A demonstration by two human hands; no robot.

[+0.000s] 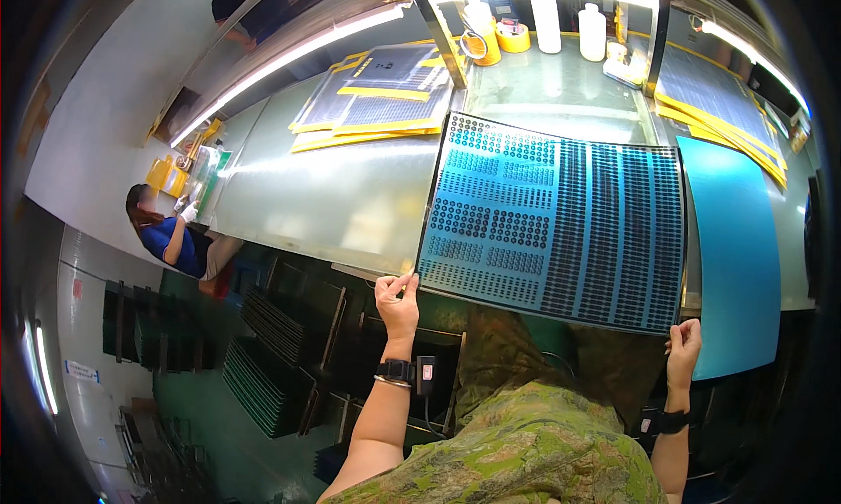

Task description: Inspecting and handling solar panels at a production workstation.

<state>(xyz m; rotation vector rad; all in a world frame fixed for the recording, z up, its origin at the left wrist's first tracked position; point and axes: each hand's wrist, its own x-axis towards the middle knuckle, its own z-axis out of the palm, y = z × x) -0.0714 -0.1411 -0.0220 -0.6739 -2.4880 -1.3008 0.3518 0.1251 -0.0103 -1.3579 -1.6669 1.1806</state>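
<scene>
Overhanging near tabletop (350,197) edge: large blue perforated sheet (552,223), flat, dot rows and dark strips. Left hand (399,307) grip pinched on near-left corner; right hand (683,346) grip clamped on near-right corner. Plain blue sheet (736,241) just beside, right. Open tabletop left; bottles (569,22) well behind.

A large patterned sheet (552,228) lies on the workbench (333,197) at its near edge. The left hand (399,304) grips its near left corner, the right hand (683,346) its near right corner. A plain sheet (736,250) lies just right of it. Stacked sheets (377,101) lie far left; bottles (569,22) and a tape roll (513,36) stand at the far edge.
</scene>
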